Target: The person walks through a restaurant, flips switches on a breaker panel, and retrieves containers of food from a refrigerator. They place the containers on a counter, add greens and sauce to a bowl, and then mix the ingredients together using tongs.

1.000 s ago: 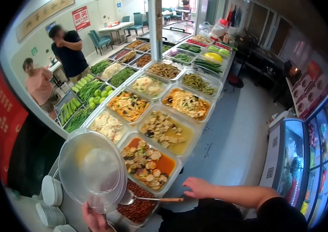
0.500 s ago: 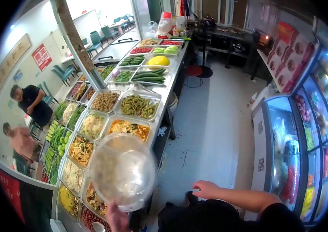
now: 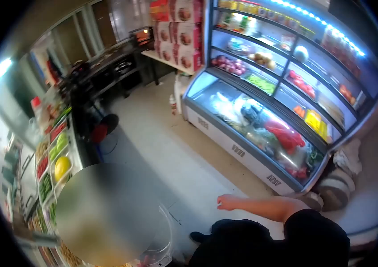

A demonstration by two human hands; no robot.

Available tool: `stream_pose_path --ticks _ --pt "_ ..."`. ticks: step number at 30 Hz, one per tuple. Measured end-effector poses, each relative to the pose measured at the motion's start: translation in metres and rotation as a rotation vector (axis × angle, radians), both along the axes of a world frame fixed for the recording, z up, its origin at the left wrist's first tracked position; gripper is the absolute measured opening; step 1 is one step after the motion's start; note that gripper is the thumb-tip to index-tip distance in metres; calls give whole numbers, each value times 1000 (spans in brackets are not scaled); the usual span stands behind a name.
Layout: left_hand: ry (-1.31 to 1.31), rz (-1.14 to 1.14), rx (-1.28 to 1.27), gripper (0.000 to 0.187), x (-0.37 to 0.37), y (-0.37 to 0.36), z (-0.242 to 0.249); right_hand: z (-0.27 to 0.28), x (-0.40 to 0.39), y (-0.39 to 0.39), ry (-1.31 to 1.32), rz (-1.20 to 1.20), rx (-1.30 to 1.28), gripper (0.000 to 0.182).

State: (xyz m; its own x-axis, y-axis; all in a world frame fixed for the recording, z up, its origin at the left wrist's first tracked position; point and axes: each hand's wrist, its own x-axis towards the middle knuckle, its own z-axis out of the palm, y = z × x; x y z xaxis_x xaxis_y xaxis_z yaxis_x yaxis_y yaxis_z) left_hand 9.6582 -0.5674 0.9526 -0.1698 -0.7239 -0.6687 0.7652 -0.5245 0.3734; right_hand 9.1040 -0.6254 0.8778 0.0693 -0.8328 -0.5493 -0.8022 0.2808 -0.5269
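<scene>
A large, round see-through plastic bowl (image 3: 113, 213) fills the lower left, close to the camera and blurred. My left hand cannot be made out; the bowl and the bottom edge of the view hide its fingers. Over the floor, my right hand (image 3: 228, 202) is held out in front of my body, its fingers curled in and nothing seen in them. Beyond the bowl on the left runs the food counter, with a yellow melon-like item (image 3: 62, 167), green vegetables (image 3: 45, 187) and red peppers (image 3: 42, 167) in trays.
A lit glass display fridge (image 3: 260, 129) with produce and bags spans the right side. Patterned boxes (image 3: 178, 35) are stacked on a shelf at the back. A red stool (image 3: 99, 133) stands beside the counter. Sacks (image 3: 338, 189) lie at the fridge's right end.
The view has swung right, from the counter toward the fridge. The bowl now sits lower and further left in view, and my left hand no longer shows clearly. My right hand stays in front of my body.
</scene>
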Motion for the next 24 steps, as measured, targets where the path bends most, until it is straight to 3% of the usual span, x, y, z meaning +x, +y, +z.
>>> stream_pose_path --ticks 2,4,5,7,9,12,15,16,18,19,21,23,24 --pt "-139 -17 9 35 -44 -52 49 -30 -57 20 64 -220 56 38" --pt "-446 40 -8 31 -102 -92 115 -79 -122 44 79 -421 134 37" --pt "-449 22 -12 31 -106 -106 120 -52 -146 48 120 -493 283 35" --pt "-372 13 -106 22 -136 -126 125 -56 -213 78 197 -585 320 38" --pt "-473 -8 -95 20 -149 -151 114 -46 -248 85 98 -936 352 40" --pt "-558 46 -25 21 -213 -196 120 -203 -362 93 -509 -1437 355 21" --pt "-564 102 50 24 -289 -251 113 -190 -429 -8 -977 -1464 131 27" --pt "-580 94 73 25 -313 -272 105 -184 -446 -51 -985 -1467 143 27" --pt "-564 80 55 28 -357 -314 89 -158 -477 -158 -757 -1549 -181 21" --pt "-529 71 36 30 -383 -337 77 -166 -510 -204 -766 -1541 -170 21" --pt "-609 46 72 33 -412 -379 48 -188 -549 -269 -412 -1632 -414 20" --pt "26 -95 -240 35 -419 -402 24 -198 -563 -304 -314 -1802 -389 18" --pt "-15 -54 -136 33 -445 -414 35 -198 -577 -324 -208 -1940 -445 17"
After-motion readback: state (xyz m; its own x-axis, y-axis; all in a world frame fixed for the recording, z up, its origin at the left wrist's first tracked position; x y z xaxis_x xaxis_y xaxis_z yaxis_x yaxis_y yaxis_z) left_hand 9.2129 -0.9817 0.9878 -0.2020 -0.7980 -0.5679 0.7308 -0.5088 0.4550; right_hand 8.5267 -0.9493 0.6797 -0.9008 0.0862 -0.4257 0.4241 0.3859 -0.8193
